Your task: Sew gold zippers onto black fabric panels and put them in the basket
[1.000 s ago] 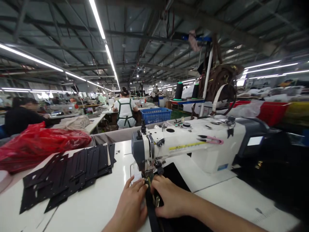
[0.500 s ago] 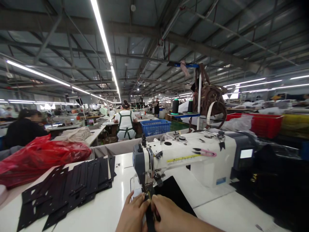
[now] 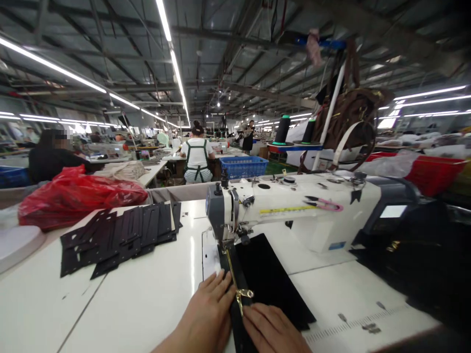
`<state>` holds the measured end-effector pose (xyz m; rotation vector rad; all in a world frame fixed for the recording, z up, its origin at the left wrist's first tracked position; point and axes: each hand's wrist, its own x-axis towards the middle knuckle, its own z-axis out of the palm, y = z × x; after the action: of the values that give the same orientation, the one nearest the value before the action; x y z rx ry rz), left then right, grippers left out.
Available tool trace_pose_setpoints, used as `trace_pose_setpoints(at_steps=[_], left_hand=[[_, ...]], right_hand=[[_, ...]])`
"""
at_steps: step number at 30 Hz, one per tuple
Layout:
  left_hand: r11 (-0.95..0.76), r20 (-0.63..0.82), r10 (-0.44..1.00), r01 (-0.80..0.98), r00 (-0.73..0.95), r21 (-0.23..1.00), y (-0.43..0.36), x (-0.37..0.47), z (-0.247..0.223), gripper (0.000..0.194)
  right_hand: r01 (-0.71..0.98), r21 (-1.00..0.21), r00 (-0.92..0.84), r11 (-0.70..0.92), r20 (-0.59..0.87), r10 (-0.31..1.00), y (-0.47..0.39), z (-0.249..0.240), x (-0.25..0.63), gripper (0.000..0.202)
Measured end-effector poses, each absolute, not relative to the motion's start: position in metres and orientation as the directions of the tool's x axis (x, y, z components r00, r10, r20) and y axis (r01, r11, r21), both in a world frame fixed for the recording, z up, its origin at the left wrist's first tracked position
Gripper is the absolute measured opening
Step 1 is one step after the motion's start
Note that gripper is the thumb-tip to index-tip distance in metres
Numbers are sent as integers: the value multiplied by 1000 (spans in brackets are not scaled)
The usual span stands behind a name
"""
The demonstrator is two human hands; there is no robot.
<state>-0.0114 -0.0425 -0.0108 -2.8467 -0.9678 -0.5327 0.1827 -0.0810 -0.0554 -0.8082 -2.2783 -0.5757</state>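
A black strip with a gold zipper point(image 3: 231, 267) runs lengthwise under the needle area of a white sewing machine point(image 3: 287, 206). Its gold slider and pull point(image 3: 245, 293) sit between my hands. My left hand point(image 3: 211, 309) lies flat along the strip's left side, fingers stretched toward the machine. My right hand point(image 3: 274, 326) rests at the right side, just below the pull, fingers extended and touching the strip; its thumb is hidden. A black fabric panel point(image 3: 272, 279) lies flat to the right of the zipper.
Overlapping black cut pieces point(image 3: 125, 235) lie at left, before a red plastic bag point(image 3: 81, 198). Pink-handled thread snips point(image 3: 326, 203) rest on the machine. Thread cones point(image 3: 282, 130) and a brown bag point(image 3: 349, 117) are behind. A person point(image 3: 197, 154) sits ahead beside a blue crate point(image 3: 245, 167).
Both hands have moved back from the needle area toward me, with the right hand no longer pinched at the strip. The zipper pull has come into sight. The view has tilted downward.
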Motion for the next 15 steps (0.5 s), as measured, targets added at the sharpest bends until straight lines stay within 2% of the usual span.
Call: trace_pose_setpoints(at_steps=[4,9,12,15], left_hand=[[-784,258,617,608,744,123,-57,-13,8,59],[-701,297,710,681,638,211,-57,-7,10,41],[-638,304,763,740,570,215,-57,3,7,38],[-639,312,760,745,571,193,-56,9,7,36]], right_hand=[[623,126,-653,772,626,425,-90,-29,183,35],[622,32,-617,782,635,465,-94,-28,183,32],[609,35,-626,792,634,453,-96,-35,184,30],[585,14,-624,811,647,439,-94,-30,186,28]])
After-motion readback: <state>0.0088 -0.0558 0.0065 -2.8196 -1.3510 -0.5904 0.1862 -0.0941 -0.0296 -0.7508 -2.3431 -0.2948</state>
